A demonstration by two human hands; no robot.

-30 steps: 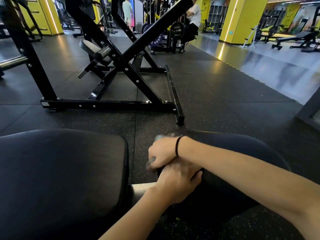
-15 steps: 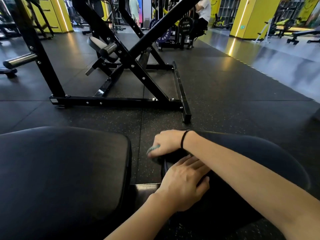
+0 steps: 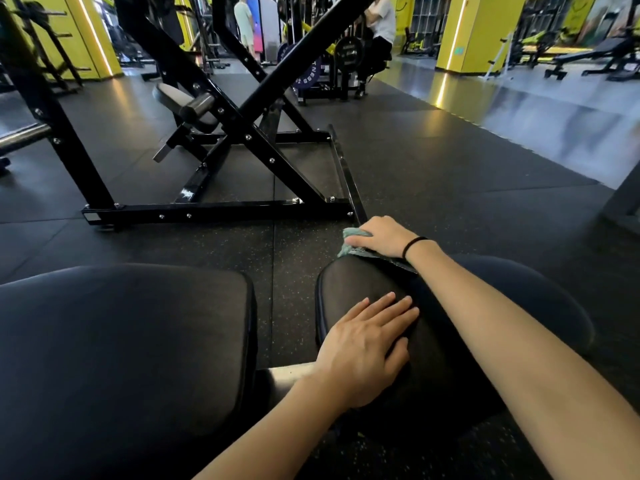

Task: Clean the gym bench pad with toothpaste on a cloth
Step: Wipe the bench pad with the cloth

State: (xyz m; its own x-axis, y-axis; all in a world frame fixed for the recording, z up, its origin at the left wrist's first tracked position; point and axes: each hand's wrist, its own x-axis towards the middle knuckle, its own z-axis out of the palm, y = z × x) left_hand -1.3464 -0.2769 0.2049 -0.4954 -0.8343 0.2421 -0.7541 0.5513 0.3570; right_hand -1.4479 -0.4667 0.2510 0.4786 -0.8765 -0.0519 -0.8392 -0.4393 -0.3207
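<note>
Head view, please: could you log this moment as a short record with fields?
setting: gym, black rubber floor
target: small black pad
cloth: teal cloth, bunched at the small black pad's far edge
left hand: flat on the small black pad, fingers straight
right hand: grips the teal cloth, pressing it on the pad
nearby: larger black pad to the left; black machine frame beyond
toothpaste: none visible
</note>
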